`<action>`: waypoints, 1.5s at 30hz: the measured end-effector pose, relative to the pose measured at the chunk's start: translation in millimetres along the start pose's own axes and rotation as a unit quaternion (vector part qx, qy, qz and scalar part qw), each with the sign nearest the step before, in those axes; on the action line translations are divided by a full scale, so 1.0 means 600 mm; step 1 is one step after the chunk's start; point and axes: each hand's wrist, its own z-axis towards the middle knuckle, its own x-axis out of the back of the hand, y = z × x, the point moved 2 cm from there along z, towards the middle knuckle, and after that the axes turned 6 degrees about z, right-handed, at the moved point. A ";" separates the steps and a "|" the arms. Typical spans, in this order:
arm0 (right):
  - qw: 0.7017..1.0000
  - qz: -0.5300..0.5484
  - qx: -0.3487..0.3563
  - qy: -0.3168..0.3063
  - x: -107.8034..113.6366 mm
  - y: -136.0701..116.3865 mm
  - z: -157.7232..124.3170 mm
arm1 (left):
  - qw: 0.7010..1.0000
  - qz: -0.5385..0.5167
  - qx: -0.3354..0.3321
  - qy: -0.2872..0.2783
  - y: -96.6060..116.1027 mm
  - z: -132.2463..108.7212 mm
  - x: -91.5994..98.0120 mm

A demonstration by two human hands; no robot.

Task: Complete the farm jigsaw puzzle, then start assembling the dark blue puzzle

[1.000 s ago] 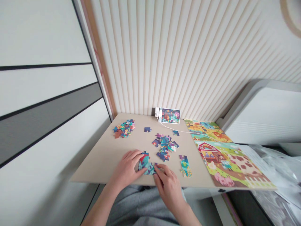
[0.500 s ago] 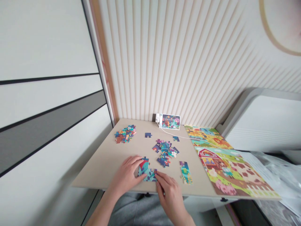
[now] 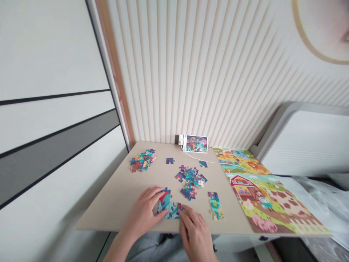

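Note:
A joined section of jigsaw puzzle (image 3: 171,210), teal with red at its upper left, lies near the table's front edge. My left hand (image 3: 145,209) grips its left side, with the fingers along the upper left and the thumb on the lower part. My right hand (image 3: 195,227) has its thumb and fingers closed at the right end, on a dark puzzle piece (image 3: 179,206). The fingertips hide part of that piece. Just beyond lies a loose heap of puzzle pieces (image 3: 190,175). To the right is a narrow joined strip (image 3: 216,205) with green and yellow.
Another heap of pieces (image 3: 143,160) lies at the back left. Single dark blue pieces (image 3: 170,161) sit toward the back. A picture card (image 3: 195,144) leans on the wall beside a white charger (image 3: 181,139), whose cable crosses the table. A farm puzzle (image 3: 275,203) covers the right side.
The camera view has shifted a little, so the table appears slightly lower. Both hands stay at the same puzzle section, with only slight finger movement at its right end.

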 end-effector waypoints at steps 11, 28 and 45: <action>0.995 0.089 -0.026 0.027 0.008 -0.002 0.010 | 1.000 0.017 -0.005 -0.012 -0.005 0.000 -0.006; 0.993 -0.043 0.016 -0.105 -0.003 0.025 0.187 | 1.000 0.007 0.025 0.018 -0.007 -0.008 -0.016; 0.992 -0.023 0.000 -0.124 -0.003 0.064 0.232 | 0.997 0.061 -0.037 -0.002 -0.122 0.253 -0.069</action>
